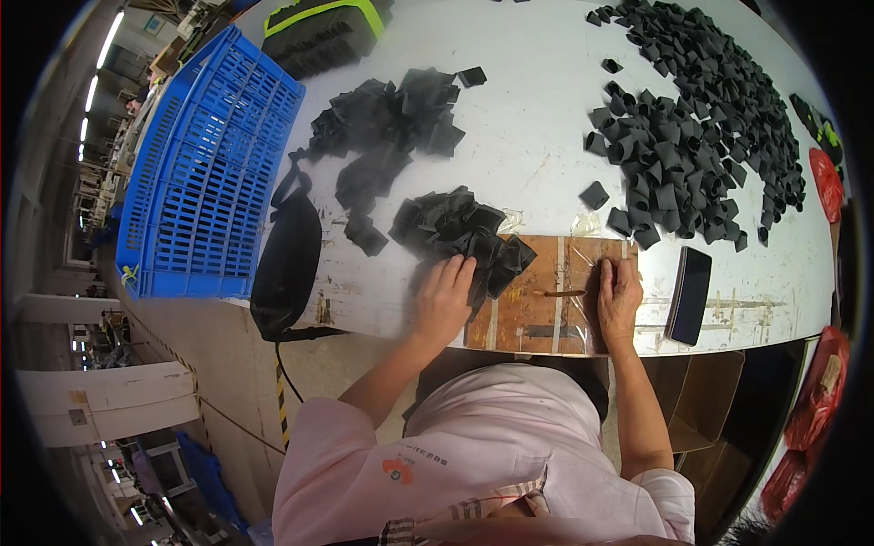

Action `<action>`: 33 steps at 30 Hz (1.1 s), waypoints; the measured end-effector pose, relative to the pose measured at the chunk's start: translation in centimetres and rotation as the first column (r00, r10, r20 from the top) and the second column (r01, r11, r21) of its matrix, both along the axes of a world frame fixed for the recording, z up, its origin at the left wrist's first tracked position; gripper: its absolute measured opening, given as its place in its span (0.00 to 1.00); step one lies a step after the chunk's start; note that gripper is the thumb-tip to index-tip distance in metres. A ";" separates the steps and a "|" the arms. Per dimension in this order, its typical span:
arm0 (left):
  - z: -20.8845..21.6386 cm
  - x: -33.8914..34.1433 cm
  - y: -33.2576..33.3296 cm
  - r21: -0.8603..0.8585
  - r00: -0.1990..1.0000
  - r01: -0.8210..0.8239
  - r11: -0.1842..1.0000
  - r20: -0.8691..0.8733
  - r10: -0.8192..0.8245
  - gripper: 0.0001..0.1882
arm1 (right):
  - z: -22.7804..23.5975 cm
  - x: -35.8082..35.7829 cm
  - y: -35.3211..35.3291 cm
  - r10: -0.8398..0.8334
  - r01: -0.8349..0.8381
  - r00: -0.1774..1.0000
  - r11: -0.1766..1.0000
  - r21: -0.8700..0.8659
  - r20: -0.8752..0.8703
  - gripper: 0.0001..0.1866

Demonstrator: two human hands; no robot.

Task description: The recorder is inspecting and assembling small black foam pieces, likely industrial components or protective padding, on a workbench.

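Note:
My left hand (pixel 445 298) is at the near edge of a heap of flat, black, squarish pieces (pixel 443 218), its fingers drawn together against them; part of its grip is hidden. Some of these pieces spill onto a brown wooden board (pixel 524 314) with clear tape across it. At the board's right side is my right hand (pixel 620 298), fingers bent and pressed together; whatever they may hold does not show. A thin brown stick (pixel 560 293) lies on the board, just left of that hand.
Curled black tube-like pieces (pixel 678 136) spread over the white table's (pixel 523 136) right side. More flat pieces (pixel 391 114) lie farther back. A phone (pixel 689 296) is right of the board. On the left are a blue crate (pixel 205 173) and a black bag-like item (pixel 288 264).

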State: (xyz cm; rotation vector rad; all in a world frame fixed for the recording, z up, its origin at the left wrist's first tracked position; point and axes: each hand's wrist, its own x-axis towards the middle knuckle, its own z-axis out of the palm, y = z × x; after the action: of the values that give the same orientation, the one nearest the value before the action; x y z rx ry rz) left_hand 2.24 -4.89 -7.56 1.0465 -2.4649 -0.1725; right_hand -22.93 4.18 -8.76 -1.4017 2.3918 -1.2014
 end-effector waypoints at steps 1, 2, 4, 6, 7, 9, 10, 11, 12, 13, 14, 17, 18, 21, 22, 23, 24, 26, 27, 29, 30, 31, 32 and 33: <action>-0.1 -0.1 0.2 0.020 0.999 0.003 1.000 0.032 -0.003 0.26 | -0.1 0.0 0.0 0.001 -0.001 1.000 1.000 -0.005 0.006 0.05; -0.2 -0.1 0.4 0.040 0.998 0.004 0.999 0.064 -0.007 0.28 | -0.1 0.0 0.1 0.003 -0.003 1.000 1.000 -0.011 0.013 0.05; 0.4 -0.3 0.8 0.074 0.998 -0.004 0.997 0.069 -0.001 0.30 | -0.1 0.0 0.2 0.005 -0.004 1.000 1.000 -0.021 0.013 0.05; 1.3 -0.4 1.3 0.108 0.997 -0.013 0.994 0.075 0.005 0.32 | -0.2 -0.1 0.2 0.006 -0.006 1.000 0.999 -0.031 0.013 0.05; 1.8 -0.4 1.5 0.108 0.996 -0.023 0.994 0.085 0.014 0.33 | -0.2 -0.1 0.3 0.006 -0.006 1.000 1.000 -0.031 0.015 0.05; 2.7 -0.1 1.9 0.156 0.997 -0.033 0.987 0.068 0.022 0.33 | -0.1 -0.1 0.3 0.007 -0.007 1.000 0.999 -0.032 0.020 0.05; 2.5 0.3 1.9 0.151 0.999 -0.039 0.988 0.007 0.039 0.33 | 0.0 -0.2 0.3 0.008 -0.008 1.000 1.000 -0.021 0.004 0.05; 2.2 0.7 1.9 0.147 0.997 -0.046 0.988 -0.055 0.054 0.32 | 0.2 -0.2 0.3 0.008 -0.008 1.000 1.000 -0.010 -0.013 0.05; 2.8 1.0 2.1 0.176 0.986 -0.077 0.981 -0.133 0.102 0.30 | 0.2 -0.2 0.3 0.008 -0.008 1.000 1.000 -0.009 -0.010 0.05; 3.1 0.9 1.9 0.209 0.959 -0.092 0.974 -0.244 0.143 0.27 | 0.1 -0.2 0.3 0.006 -0.006 1.000 1.000 -0.005 -0.014 0.05; 3.2 0.7 1.3 0.237 0.943 -0.137 0.962 -0.266 0.199 0.25 | 0.1 -0.3 0.2 0.005 -0.005 1.000 1.000 -0.001 -0.018 0.06; 3.2 -0.2 -1.4 0.323 0.904 -0.168 0.932 -0.327 0.276 0.23 | 0.1 -0.2 0.2 0.003 -0.003 1.000 1.000 -0.004 -0.009 0.06; 3.0 -1.0 -2.6 0.274 0.911 -0.187 0.943 -0.312 0.271 0.24 | 0.1 -0.1 0.2 0.005 -0.005 1.000 1.000 -0.004 -0.010 0.06; 1.9 -3.7 -4.7 0.183 0.952 -0.254 0.950 -0.125 0.278 0.27 | 0.0 -0.1 0.1 0.005 -0.005 1.000 1.000 -0.023 0.003 0.06; 1.6 -4.3 -5.1 0.132 0.954 -0.300 0.945 0.051 0.296 0.29 | 0.0 -0.1 0.1 0.006 -0.006 1.000 1.000 -0.009 0.006 0.07; 0.7 -4.3 -5.7 0.194 0.957 -0.288 0.938 0.096 0.274 0.30 | 0.1 0.0 0.1 0.007 -0.007 1.000 1.000 0.004 0.008 0.07; 0.3 -4.6 -5.7 0.231 0.955 -0.288 0.929 0.145 0.260 0.30 | 0.0 0.0 0.1 0.011 -0.011 1.000 1.000 0.000 0.009 0.07; -0.3 -4.8 -5.4 0.277 0.953 -0.278 0.920 0.197 0.229 0.31 | -0.1 -0.1 0.2 0.011 -0.011 1.000 1.000 -0.014 0.005 0.07; -0.6 -4.9 -5.2 0.273 0.960 -0.258 0.927 0.181 0.214 0.31 | -0.2 -0.1 0.3 0.013 -0.013 1.000 1.000 -0.015 0.008 0.07; -1.1 -4.9 -4.9 0.315 0.967 -0.244 0.917 0.154 0.205 0.30 | -0.2 -0.1 0.2 0.012 -0.012 1.000 1.000 -0.011 0.007 0.07; -1.1 -5.0 -4.7 0.309 0.969 -0.236 0.921 0.146 0.200 0.30 | 0.2 -0.1 0.2 0.009 -0.008 1.000 1.000 -0.014 0.025 0.06; -1.0 -5.1 -4.6 0.313 0.970 -0.232 0.921 0.142 0.196 0.30 | 0.1 0.0 0.1 0.014 -0.014 1.000 1.000 -0.011 0.027 0.06; -1.1 -4.9 -4.4 0.320 0.972 -0.229 0.919 0.128 0.198 0.30 | 0.0 0.0 0.2 0.017 -0.017 1.000 1.000 -0.018 0.021 0.06; -1.2 -4.9 -4.4 0.325 0.974 -0.225 0.919 0.113 0.198 0.30 | -0.2 -0.1 0.2 0.020 -0.019 1.000 0.999 -0.027 0.013 0.05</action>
State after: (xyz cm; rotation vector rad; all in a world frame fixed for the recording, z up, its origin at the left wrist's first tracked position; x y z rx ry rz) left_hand -2.62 -9.34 -8.75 1.4809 -2.4202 -0.5065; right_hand -23.02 4.34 -8.93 -1.4170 2.3567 -1.2387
